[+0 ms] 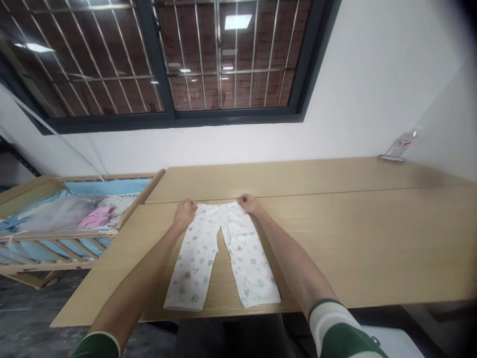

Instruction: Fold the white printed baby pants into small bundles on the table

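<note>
Head view: white printed baby trousers (222,256) were kept flat at six o'clock on a pale wooden table (354,238), the waistband seemingly held taut by the left hand (185,214) and right hand (248,203); whether either was clamped could not be told.

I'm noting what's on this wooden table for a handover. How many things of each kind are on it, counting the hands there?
Printed white baby trousers: 1
Clear stand: 1
Hands: 2, the left hand and the right hand
Total: 4
</note>
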{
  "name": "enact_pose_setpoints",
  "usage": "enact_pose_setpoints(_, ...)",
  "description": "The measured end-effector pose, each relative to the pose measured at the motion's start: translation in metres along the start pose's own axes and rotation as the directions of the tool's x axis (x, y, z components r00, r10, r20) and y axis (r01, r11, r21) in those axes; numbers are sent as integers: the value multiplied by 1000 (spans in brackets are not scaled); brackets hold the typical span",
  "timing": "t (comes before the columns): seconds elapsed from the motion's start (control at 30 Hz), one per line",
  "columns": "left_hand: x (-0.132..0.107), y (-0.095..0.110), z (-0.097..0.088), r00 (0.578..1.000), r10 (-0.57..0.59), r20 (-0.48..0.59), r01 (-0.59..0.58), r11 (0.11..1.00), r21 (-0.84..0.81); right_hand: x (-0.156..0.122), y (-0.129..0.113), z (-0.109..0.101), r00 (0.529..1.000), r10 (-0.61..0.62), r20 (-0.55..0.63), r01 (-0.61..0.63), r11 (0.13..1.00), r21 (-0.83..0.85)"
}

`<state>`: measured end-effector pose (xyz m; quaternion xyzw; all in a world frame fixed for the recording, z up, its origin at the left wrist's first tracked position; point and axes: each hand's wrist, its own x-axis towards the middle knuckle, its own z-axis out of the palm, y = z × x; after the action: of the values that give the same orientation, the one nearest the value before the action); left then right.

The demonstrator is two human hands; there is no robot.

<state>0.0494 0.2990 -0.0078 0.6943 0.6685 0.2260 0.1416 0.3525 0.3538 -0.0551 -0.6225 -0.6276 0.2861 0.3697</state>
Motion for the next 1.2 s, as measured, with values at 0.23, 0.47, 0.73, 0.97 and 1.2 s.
enact_pose_setpoints(0.23, -123, 94, -10, 935, 305, 180, -291, 951, -101, 4, 0, -16, 992, 32, 124, -44, 994, 101)
enact_pose_setpoints(0.47, -225, 157, 45, 767, 463, 443, -464, 878, -115, -2, -3, -18, 985, 18, 173, -47, 986, 163)
enact_pose_setpoints(0.73, -231, 160, 63, 729, 490, 478, -553, 833, -12, -1, 4, -14, 988, 0, 154, -32, 978, 208)
enact_pose_setpoints(0.97, -229, 177, 61, 698, 440, 564, -561, 827, 49, -7, -1, -16, 990, 14, 139, -45, 974, 221)
enact_pose_setpoints(1.2, -229, 167, 52, 756, 438, 487, -478, 877, -47, -12, -11, -19, 991, 54, 126, -82, 969, 235)
